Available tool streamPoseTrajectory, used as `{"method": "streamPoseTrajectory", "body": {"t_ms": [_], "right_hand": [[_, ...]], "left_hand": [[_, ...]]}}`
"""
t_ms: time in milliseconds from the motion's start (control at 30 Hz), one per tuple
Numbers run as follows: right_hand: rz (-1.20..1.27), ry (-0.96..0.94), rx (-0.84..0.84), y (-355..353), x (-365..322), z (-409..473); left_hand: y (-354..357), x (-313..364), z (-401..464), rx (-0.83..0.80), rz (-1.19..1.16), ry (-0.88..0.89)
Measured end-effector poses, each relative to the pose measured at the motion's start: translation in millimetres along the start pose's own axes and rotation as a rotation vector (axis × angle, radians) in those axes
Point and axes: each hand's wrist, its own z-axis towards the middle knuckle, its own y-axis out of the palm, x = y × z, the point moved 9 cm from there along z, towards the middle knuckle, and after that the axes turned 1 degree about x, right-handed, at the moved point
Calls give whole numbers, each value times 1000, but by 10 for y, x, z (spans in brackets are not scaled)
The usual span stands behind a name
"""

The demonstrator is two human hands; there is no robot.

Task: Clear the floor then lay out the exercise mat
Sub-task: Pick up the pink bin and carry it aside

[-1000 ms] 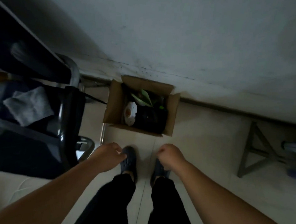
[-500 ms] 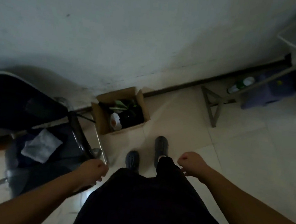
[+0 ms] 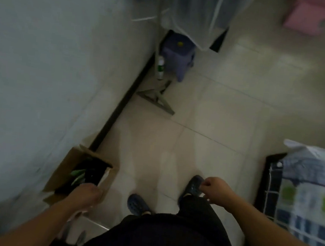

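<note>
Head view. Pale floor tiles (image 3: 206, 131) fill the middle of a dim room, bounded on the left by a grey wall (image 3: 44, 62) with a dark skirting strip at its foot. Against that wall stands an open cardboard box (image 3: 67, 170) holding dark and green items; farther along are a purple plastic stool (image 3: 176, 58), a small bottle (image 3: 160, 67) just beside it, and the grey foot of a metal frame (image 3: 156, 100). A checked bedcover (image 3: 309, 196) enters at the right edge, and something pink (image 3: 307, 15) lies at the far top right. The left hand (image 3: 86, 195) hangs over the near rim of the box, fingers curled into a loose fist; whether it touches the cardboard cannot be told. The right hand (image 3: 215, 190) hangs above the right shoe (image 3: 194, 186), likewise loosely closed, with nothing seen inside it. The two hands are well apart, one at each side of the body. No exercise mat appears in this view; its position cannot be told. Judged step: the floor-clearing phase, with the person surveying the open tiles. The next move probably calls for locating the mat, and for shifting any item that stands where it must lie. Motion blur limits finer detail.
</note>
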Motion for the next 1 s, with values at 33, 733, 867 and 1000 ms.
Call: {"method": "streamPoseTrajectory", "body": {"t_ms": [33, 733, 867, 1000], "right_hand": [[62, 60, 20, -89, 327, 35], [756, 422, 107, -2419, 2826, 752], [765, 392, 176, -3165, 2602, 1183], [713, 396, 229, -3825, 2482, 1453]], "left_hand": [[81, 228, 10, -7, 46, 22], [2191, 4673, -46, -228, 476, 382], [1963, 4998, 545, -214, 540, 255], [1570, 5594, 1026, -173, 693, 165]]}}
